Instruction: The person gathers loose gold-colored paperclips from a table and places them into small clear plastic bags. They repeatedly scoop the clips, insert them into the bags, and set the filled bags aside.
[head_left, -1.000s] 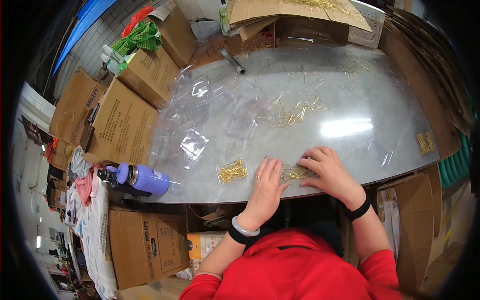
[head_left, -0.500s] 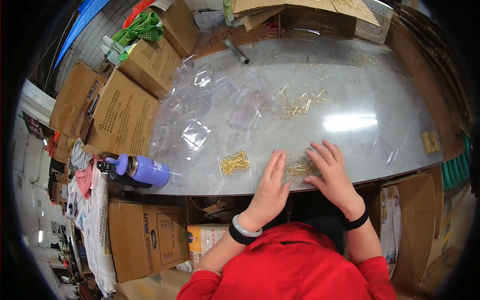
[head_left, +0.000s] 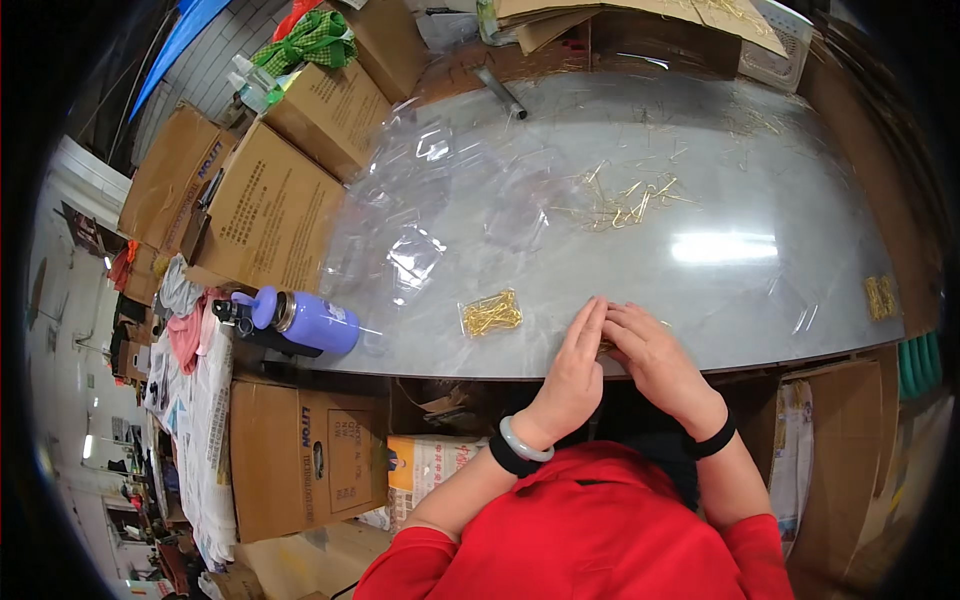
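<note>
My left hand [head_left: 568,372] and my right hand [head_left: 655,362] meet at the near edge of the grey table [head_left: 560,270]. Their fingers are held together and cupped around a small pile of gold wire hooks [head_left: 606,346], most of it hidden beneath them. Just left of my hands lies a clear pack filled with gold hooks [head_left: 492,313]. Farther off, beyond my fingertips, loose gold hooks [head_left: 632,202] are scattered in a heap.
Clear plastic packs [head_left: 415,258] spread over the table's left side. A purple bottle [head_left: 318,322] stands at the near left corner, beside cardboard boxes [head_left: 265,205]. Another filled pack [head_left: 880,297] lies at the right edge. A metal tube [head_left: 500,92] rests at the back.
My hands have come together, the right moving in toward the left, over the hooks that showed between them. The whole view has shifted slightly.
</note>
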